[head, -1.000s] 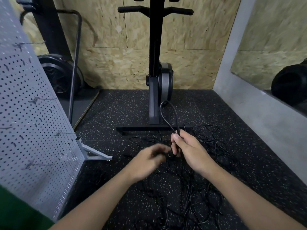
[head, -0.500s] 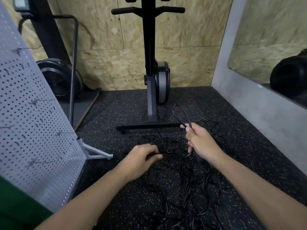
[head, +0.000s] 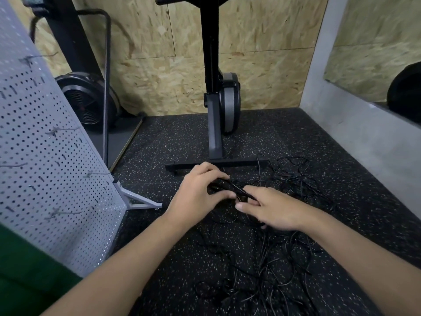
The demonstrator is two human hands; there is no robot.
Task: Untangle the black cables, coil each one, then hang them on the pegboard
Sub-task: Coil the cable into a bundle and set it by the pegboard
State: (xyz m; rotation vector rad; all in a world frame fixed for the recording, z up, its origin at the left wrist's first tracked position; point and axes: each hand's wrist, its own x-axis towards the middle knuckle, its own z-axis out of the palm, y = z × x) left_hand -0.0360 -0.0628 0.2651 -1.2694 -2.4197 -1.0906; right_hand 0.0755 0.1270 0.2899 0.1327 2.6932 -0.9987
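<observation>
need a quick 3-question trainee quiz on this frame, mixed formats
1. True or false: a coiled cable already hangs on the pegboard.
2. The left hand and right hand meet at one black cable. Which of them grips it? A) left only B) right only C) both
3. Fill in: the pegboard stands on the person's ___ side.
Key: 1 false; 2 C; 3 left.
</observation>
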